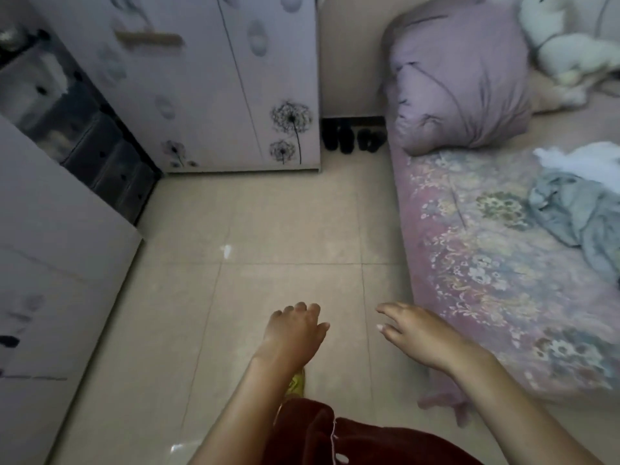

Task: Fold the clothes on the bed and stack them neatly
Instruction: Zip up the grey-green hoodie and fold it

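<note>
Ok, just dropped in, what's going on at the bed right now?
Nothing is being handled yet. The person stands on the tiled floor beside the bed, with the left hand and right hand both empty and open, held out over the floor. A crumpled grey garment and a white garment lie unfolded on the floral bedcover, near the purple pillow. No stack has been started.

Pink floral bed (486, 263), grey garment (577, 213), lilac pillow (463, 78), dandelion-printed wardrobe (208, 88)
</note>
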Action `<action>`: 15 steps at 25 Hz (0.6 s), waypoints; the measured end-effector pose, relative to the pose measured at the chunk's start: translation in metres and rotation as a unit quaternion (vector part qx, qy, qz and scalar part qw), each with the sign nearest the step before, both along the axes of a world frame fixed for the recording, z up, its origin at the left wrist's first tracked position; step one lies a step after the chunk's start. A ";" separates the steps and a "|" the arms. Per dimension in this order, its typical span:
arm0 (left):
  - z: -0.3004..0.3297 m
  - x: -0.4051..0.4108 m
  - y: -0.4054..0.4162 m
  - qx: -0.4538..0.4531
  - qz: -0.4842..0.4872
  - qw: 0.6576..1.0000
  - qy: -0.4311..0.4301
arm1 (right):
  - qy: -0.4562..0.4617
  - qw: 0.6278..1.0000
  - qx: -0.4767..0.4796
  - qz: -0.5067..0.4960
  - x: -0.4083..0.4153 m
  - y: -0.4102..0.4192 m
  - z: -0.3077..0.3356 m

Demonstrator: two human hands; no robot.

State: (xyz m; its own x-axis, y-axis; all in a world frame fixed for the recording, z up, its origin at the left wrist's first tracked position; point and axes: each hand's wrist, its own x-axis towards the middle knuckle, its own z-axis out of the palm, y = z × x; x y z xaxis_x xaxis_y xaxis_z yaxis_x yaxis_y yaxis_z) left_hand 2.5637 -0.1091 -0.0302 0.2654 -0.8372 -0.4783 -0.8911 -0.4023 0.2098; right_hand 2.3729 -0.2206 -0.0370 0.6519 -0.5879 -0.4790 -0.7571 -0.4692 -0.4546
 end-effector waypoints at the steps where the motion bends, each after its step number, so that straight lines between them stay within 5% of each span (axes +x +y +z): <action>1: 0.002 0.021 -0.016 0.000 -0.025 1.000 0.005 | 0.001 1.000 0.002 -0.025 0.015 -0.007 0.002; 7: 0.004 0.111 -0.105 0.022 -0.162 0.987 -0.005 | 0.022 0.991 0.007 -0.133 0.082 -0.039 0.012; 15: -0.009 0.130 -0.223 0.028 -0.315 0.949 -0.002 | 0.038 0.962 0.024 -0.271 0.100 -0.098 -0.008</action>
State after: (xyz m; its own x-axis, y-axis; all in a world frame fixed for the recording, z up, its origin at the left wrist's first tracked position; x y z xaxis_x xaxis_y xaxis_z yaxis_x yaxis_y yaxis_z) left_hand 2.6934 -0.3319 -0.0396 -0.2777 -0.8029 -0.5274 -0.9591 0.2001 0.2004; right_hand 2.4734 -0.3182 -0.0445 0.2184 -0.8074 -0.5481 -0.9167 0.0228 -0.3990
